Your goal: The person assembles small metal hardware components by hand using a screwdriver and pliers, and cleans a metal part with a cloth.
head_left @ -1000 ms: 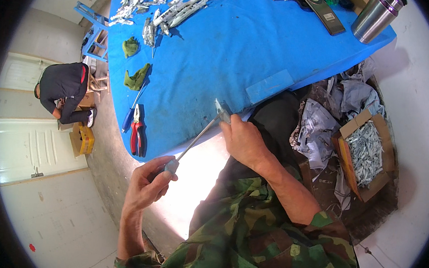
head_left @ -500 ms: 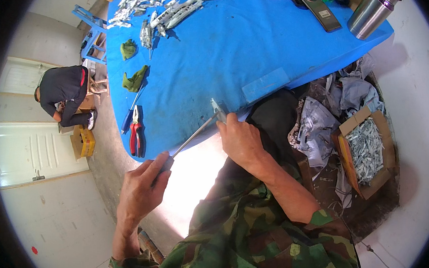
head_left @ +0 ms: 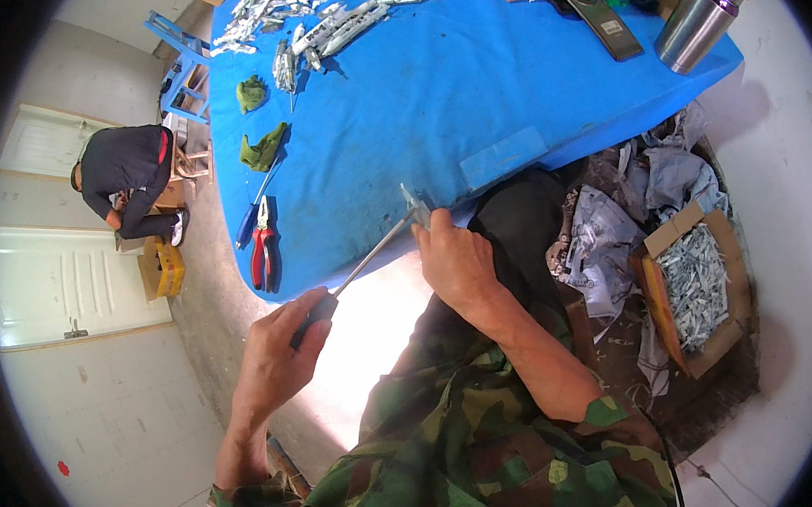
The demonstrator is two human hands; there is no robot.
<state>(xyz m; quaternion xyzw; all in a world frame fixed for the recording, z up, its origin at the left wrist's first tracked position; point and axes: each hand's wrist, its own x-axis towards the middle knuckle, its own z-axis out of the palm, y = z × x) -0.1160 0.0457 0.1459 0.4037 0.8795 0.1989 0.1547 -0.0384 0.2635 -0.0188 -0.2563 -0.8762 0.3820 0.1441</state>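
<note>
My left hand [head_left: 277, 355] is closed around the dark handle of a screwdriver [head_left: 366, 262]. Its long shaft slants up and right over the table's near edge. At the shaft's tip, my right hand [head_left: 461, 268] pinches a small silvery metal piece [head_left: 411, 196]; the fingers hide its lower part, and I cannot make out its exact kind. The tip meets or nearly meets this piece. Left of the hands, on the blue cloth [head_left: 367, 130], lie red-handled pliers [head_left: 262, 249] and a blue-handled screwdriver [head_left: 247, 229], its shaft running toward a crumpled green cloth [head_left: 264, 147].
Several silvery metal parts [head_left: 336, 26] are heaped at the far left of the table. A phone-like dark device [head_left: 599, 22] and a steel flask [head_left: 694, 34] stand far right. On the right, a cardboard box [head_left: 722, 338] holds similar pieces. Another person [head_left: 127, 176] bends over at left.
My left hand and the screwdriver handle have shifted slightly right, and more of the handle shows. My right hand stays nearly in place with the metal piece. The view has turned slightly.
</note>
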